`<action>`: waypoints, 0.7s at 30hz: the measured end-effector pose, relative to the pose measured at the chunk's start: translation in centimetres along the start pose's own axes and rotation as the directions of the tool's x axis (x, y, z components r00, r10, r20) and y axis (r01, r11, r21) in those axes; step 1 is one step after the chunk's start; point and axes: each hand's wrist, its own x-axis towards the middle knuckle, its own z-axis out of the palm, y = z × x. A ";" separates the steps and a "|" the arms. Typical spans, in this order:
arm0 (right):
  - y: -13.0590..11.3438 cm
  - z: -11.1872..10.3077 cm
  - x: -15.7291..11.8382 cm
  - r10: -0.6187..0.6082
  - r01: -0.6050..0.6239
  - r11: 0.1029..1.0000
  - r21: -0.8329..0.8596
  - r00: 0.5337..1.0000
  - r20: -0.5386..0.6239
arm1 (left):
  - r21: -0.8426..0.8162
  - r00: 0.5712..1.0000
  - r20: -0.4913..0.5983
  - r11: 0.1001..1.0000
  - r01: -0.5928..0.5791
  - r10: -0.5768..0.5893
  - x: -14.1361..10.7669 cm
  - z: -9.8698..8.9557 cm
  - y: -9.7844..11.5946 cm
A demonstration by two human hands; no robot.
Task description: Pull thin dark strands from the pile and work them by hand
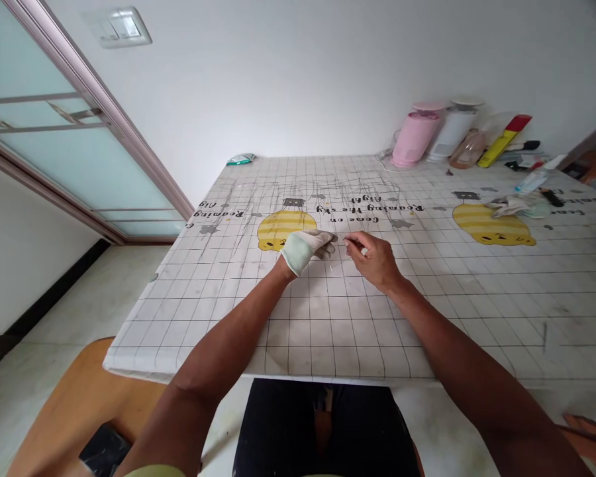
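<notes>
My left hand (308,248) wears a pale glove with greyish fingertips and is closed in a pinch. My right hand (375,262) is bare, its thumb and forefinger pressed together just to the right of the gloved fingertips. Whatever the two hands hold is too small and thin to name. Both hands are just above a white grid-patterned tablecloth (308,331). Many thin dark strands (298,185) lie spread over the cloth beyond my hands, across its printed yellow figure and lettering.
Along the wall stand a pink cylinder (416,138), a white cylinder (451,132), a pinkish bottle (468,149) and a yellow box (499,147). A crumpled pale glove (521,205) and a clear bottle (534,177) lie at the right. A green-and-white packet (241,159) sits at the far left corner.
</notes>
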 end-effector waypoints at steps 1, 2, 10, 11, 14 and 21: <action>0.0 0.0 0.0 -0.012 0.012 1.000 -0.018 1.000 0.011 | 0.035 1.000 -0.001 0.999 -0.002 0.002 -0.1 0.1 0.2; 0.0 0.1 0.0 -0.018 0.018 0.999 -0.034 1.000 0.023 | 0.070 1.000 -0.003 0.998 -0.002 0.002 -0.3 0.2 0.4; -0.3 0.7 -0.2 -0.007 0.012 0.981 -0.193 1.000 0.026 | 0.356 0.997 -0.077 0.935 0.007 0.022 -1.1 1.6 1.8; -0.4 0.7 -0.2 -0.007 0.011 0.973 -0.230 1.000 0.018 | 0.395 0.996 -0.081 0.919 0.003 0.031 -1.2 1.7 1.9; -0.6 1.0 -0.1 0.001 0.000 0.947 -0.321 1.000 0.001 | 0.491 0.995 -0.084 0.871 -0.011 0.060 -1.5 2.0 1.9; -0.5 1.4 -0.2 0.000 -0.016 0.920 -0.391 0.999 -0.041 | 0.622 0.993 -0.036 0.780 -0.063 0.109 -1.4 1.9 1.4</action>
